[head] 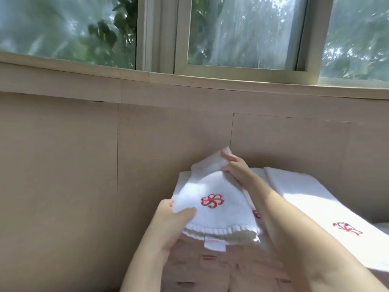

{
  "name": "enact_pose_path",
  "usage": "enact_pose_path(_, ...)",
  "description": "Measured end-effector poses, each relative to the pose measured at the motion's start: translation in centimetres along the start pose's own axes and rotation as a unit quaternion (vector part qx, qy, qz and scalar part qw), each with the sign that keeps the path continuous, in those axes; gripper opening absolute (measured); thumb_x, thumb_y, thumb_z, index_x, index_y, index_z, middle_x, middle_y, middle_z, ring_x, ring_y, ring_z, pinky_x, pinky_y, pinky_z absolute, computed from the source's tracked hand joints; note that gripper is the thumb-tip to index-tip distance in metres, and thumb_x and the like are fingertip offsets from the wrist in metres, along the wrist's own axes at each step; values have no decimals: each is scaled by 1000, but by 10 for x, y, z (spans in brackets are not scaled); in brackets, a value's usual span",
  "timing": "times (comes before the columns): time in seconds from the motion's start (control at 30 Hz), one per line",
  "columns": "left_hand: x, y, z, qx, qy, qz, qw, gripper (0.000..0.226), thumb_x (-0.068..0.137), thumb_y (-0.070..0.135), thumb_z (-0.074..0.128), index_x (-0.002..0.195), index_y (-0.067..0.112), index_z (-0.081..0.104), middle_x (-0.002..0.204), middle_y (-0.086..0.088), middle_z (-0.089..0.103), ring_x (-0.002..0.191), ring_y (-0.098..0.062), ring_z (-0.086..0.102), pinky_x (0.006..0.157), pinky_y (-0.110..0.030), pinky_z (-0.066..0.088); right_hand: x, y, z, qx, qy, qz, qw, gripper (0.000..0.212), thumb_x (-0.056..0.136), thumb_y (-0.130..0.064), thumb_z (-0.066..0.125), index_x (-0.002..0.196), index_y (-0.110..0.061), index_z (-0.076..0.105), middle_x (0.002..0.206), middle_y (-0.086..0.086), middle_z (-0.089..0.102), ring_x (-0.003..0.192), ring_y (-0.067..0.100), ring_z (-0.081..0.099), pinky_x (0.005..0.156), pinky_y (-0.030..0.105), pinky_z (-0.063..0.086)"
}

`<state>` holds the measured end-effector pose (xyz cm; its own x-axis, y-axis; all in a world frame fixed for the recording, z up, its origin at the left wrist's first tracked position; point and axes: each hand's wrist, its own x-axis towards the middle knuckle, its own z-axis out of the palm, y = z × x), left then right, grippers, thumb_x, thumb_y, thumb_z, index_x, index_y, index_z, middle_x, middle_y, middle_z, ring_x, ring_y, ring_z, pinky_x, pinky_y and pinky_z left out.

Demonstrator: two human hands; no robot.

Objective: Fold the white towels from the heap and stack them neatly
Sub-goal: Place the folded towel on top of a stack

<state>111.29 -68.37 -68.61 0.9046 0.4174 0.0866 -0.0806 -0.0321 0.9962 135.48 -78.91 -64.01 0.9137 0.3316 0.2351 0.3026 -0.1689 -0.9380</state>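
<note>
White towel [221, 216]: folded, ribbed hem along the near edge, red flower emblem [212, 200] facing up, white label [214, 245] hanging from the hem. It is held at two opposite corners and bows upward in the middle.

Left hand [172, 220]: at the near-left corner, thumb on top and fingers [166, 204] curled under, pinching the cloth.

Right hand [237, 168]: at the far corner by the wall, fingers bent round the raised, bunched edge, gripping it.

Folded towels [184, 180]: white, directly under the held towel, edges showing at the far left and beneath the hem. Whether the held towel rests its weight on them cannot be told.

Second towel [305, 192]: white, spread flat to the right, partly under the right forearm, in bright sun, with its own red emblem [347, 228] near the near end.

Surface [221, 270]: pinkish, patterned, visible between the forearms.

Wall [63, 165]: beige panels behind the towels. Window [242, 32]: above, with foliage outside.
</note>
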Motion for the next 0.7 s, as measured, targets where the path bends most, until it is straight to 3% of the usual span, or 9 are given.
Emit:
enact_pose_path(0.07, 4, 1, -3, -48, 38, 12, 998, 48, 59, 22, 64, 101, 1, 55, 89, -13, 66, 72, -23, 59, 60, -30, 46, 6, 3, 7, 61, 15, -54, 997, 75, 77, 17, 42, 137, -26, 50, 122, 2, 59, 62, 3, 59, 53, 12, 46)
enact_pose_path(0.13, 6, 0, -6, -60, 65, 18, 996, 49, 61, 21, 70, 106, 10, 52, 99, -14, 68, 80, -27, 65, 65, -34, 51, 9, 12, 13, 52, 5, -27, 998, 70, 83, 14, 47, 141, -24, 44, 126, 6, 59, 71, 9, 62, 58, 15, 49)
enact_pose_path(0.2, 7, -4, -6, -36, 76, 10, 996, 48, 62, 23, 71, 104, 12, 51, 102, -15, 66, 87, -29, 66, 68, -37, 52, 8, 23, 18, -112, -29, 35, 993, 58, 88, -2, 57, 141, -21, 43, 127, 11, 58, 86, 23, 64, 71, 23, 50)
enact_pose_path(0.27, 9, -9, -5, 9, 92, -5, 996, 45, 66, 25, 72, 104, 12, 52, 105, -14, 65, 94, -30, 64, 73, -38, 52, 9, 30, 21, -283, -39, 35, 958, 51, 87, -12, 63, 136, -12, 49, 130, 12, 56, 109, 26, 59, 84, 23, 42)
enact_pose_path(0.37, 13, -15, -8, 29, 99, -7, 995, 33, 81, 14, 70, 108, 16, 51, 111, -11, 62, 99, -29, 62, 83, -41, 52, 7, 25, 28, -333, 12, -11, 943, 43, 86, -14, 66, 128, -7, 57, 134, 9, 54, 124, 24, 49, 90, 21, 36)
enact_pose_path(0.43, 12, -15, -10, 22, 98, -3, 995, 44, 82, 13, 71, 119, 19, 49, 121, -9, 56, 106, -30, 59, 90, -47, 51, 4, 25, 30, -345, 31, -21, 938, 40, 88, -14, 64, 127, -6, 58, 133, 11, 55, 125, 26, 47, 91, 22, 35)
enact_pose_path(0.53, 11, -11, -11, 31, 152, 29, 987, 62, 82, 13, 72, 135, 21, 43, 137, -6, 44, 113, -23, 49, 89, -37, 46, -3, 21, 31, -412, 8, -14, 911, 34, 92, -18, 53, 124, -5, 57, 126, 14, 58, 119, 31, 51, 85, 27, 41)
enact_pose_path(0.6, 10, -9, -12, 26, 175, 43, 983, 62, 81, 14, 73, 136, 22, 43, 137, -7, 43, 111, -21, 47, 87, -36, 43, -9, 14, 31, -431, -16, -8, 902, 29, 89, -16, 51, 115, -5, 59, 115, 13, 62, 107, 31, 56, 72, 26, 41)
enact_pose_path(0.7, 11, -12, -14, 47, 133, 8, 990, 62, 82, 19, 72, 135, 24, 42, 130, -4, 49, 111, -26, 54, 94, -45, 48, -20, 8, 28, -472, -39, -10, 881, 8, 81, -16, 54, 81, -9, 58, 81, 7, 60, 79, 28, 55, 50, 24, 31)
